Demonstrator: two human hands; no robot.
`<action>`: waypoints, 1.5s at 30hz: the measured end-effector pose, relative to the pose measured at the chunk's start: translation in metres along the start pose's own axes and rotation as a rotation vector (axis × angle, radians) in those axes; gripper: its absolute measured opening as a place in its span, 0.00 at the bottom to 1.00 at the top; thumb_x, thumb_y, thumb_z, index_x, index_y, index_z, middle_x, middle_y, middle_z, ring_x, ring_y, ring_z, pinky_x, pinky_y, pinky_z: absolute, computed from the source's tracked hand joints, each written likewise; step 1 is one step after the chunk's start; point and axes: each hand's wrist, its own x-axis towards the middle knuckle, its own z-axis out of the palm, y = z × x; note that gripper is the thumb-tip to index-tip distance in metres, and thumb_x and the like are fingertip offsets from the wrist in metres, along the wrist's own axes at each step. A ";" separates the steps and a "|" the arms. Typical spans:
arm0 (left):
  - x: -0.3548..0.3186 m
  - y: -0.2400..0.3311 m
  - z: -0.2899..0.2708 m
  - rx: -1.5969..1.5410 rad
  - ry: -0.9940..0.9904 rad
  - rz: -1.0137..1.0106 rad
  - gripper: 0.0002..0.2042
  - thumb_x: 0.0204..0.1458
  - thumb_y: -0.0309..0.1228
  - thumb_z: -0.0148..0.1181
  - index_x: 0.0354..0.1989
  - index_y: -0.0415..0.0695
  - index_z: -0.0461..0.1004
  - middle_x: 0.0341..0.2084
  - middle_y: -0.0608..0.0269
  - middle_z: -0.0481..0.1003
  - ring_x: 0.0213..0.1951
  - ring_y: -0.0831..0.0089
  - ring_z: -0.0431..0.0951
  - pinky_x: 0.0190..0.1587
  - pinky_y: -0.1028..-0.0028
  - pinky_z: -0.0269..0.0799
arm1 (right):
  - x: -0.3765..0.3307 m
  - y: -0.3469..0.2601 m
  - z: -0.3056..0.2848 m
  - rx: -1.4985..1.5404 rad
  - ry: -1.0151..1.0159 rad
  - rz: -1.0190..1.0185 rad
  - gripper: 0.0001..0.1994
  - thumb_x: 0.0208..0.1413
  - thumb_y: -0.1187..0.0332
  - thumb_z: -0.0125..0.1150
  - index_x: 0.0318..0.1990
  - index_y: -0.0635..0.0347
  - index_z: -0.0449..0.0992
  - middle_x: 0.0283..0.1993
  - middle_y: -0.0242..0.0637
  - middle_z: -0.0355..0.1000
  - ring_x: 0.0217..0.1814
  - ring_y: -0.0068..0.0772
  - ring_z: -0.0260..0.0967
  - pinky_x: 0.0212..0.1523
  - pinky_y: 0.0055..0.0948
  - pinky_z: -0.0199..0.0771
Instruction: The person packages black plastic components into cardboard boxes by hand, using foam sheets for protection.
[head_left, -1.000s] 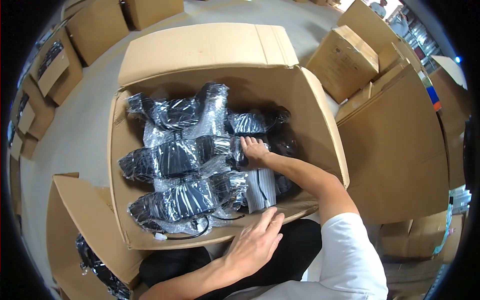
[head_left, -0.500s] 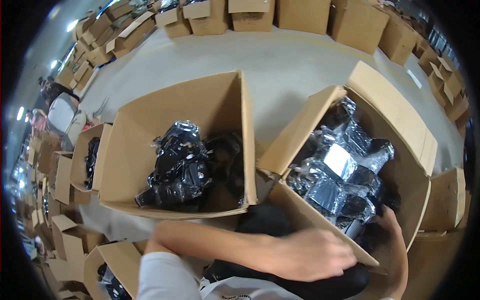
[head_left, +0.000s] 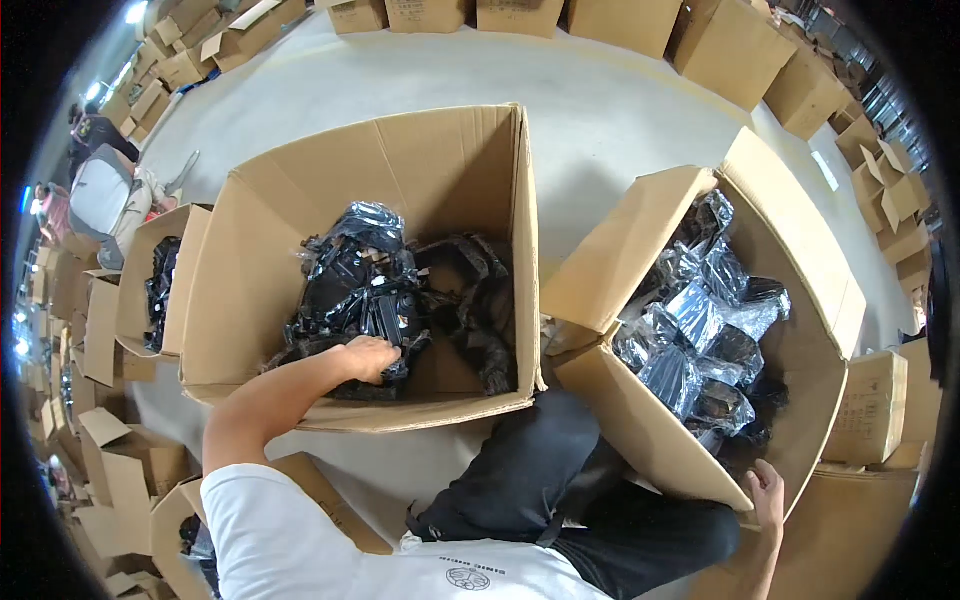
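My left hand (head_left: 368, 358) reaches into the left cardboard box (head_left: 215, 300), its fingers bent round a black plastic-wrapped item (head_left: 385, 315) near the front of the pile. What exactly the wrapping holds does not show. Beside that pile, deeper in the box, lies a dark bundle (head_left: 485, 335) in shadow. My right hand (head_left: 766, 490) is at the near corner of the right cardboard box (head_left: 640, 430), fingers apart and nothing visible in them. Several black items in shiny clear wrap (head_left: 690, 310) fill much of that box.
A smaller box (head_left: 190, 265) with dark contents stands at the left, another open box (head_left: 325, 500) at the lower left. A closed carton (head_left: 870, 405) sits at the right. More cartons (head_left: 620, 25) line the far floor. People (head_left: 95, 135) are at the far left.
My left hand has swung from the near edge of the right box into the left box. My right hand has come up out of the right box's contents to its near corner.
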 end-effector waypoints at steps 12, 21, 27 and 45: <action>-0.177 0.025 -0.264 -0.973 1.219 -0.139 0.12 0.47 0.32 0.72 0.31 0.43 0.72 0.26 0.68 0.73 0.29 0.79 0.72 0.32 0.78 0.70 | 0.000 -0.126 0.012 -0.021 -0.082 -0.288 0.13 0.58 0.73 0.60 0.48 0.72 0.75 0.37 0.36 0.76 0.40 0.22 0.71 0.43 0.27 0.73; -0.198 0.142 -0.337 -0.980 1.244 0.449 0.16 0.46 0.28 0.72 0.32 0.48 0.66 0.33 0.67 0.69 0.43 0.73 0.72 0.37 0.71 0.74 | -0.029 -0.309 0.053 -0.053 0.017 -1.012 0.26 0.52 0.70 0.72 0.59 0.64 0.72 0.56 0.48 0.73 0.55 0.50 0.74 0.55 0.38 0.76; -0.178 0.311 -0.401 -0.302 1.027 0.430 0.14 0.43 0.33 0.71 0.32 0.42 0.71 0.23 0.69 0.71 0.27 0.82 0.68 0.30 0.75 0.67 | -0.044 -0.366 0.043 -0.834 0.484 -1.649 0.24 0.55 0.65 0.54 0.59 0.64 0.73 0.65 0.49 0.67 0.70 0.46 0.62 0.74 0.47 0.56; -0.064 0.482 -0.425 -0.409 1.463 1.208 0.19 0.61 0.30 0.59 0.59 0.37 0.72 0.51 0.55 0.77 0.58 0.65 0.73 0.64 0.66 0.67 | -0.009 -0.226 -0.087 -0.866 0.609 -0.924 0.57 0.30 0.57 0.82 0.71 0.62 0.56 0.57 0.55 0.64 0.61 0.55 0.63 0.63 0.49 0.64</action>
